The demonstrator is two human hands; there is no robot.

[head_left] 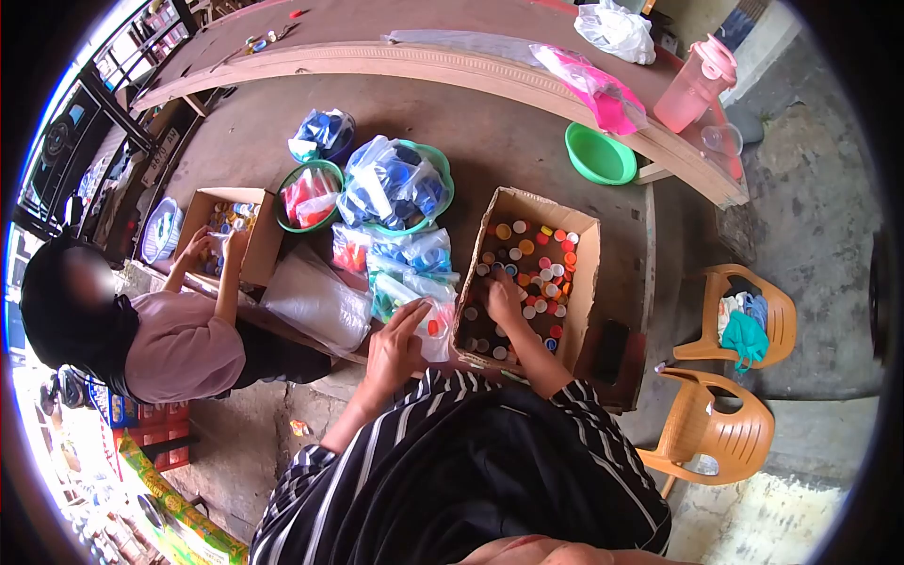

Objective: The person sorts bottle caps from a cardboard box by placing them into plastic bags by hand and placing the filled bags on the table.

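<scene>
My left hand [394, 352] pinches the edge of a clear plastic bag [436, 347] just left of the cardboard box. A red bottle cap [433, 328] shows through the film. Inside the open cardboard box [584, 282], my right hand [504, 299] reaches down among loose bottle caps [546, 276] in red, orange, white, yellow and dark colours. Its fingertips are drawn together in shadow at the left side of the box; what they grip is too dark to name. Filled bags of caps [405, 268] lie beyond my left hand.
A co-worker [184, 339] at left handles a bag over a smaller box [259, 252]. Flat clear bags [320, 301] lie between us. Basins hold bagged caps; a green basin [601, 155] stands under the raised plank [452, 61]. Orange chairs [720, 428] stand at right.
</scene>
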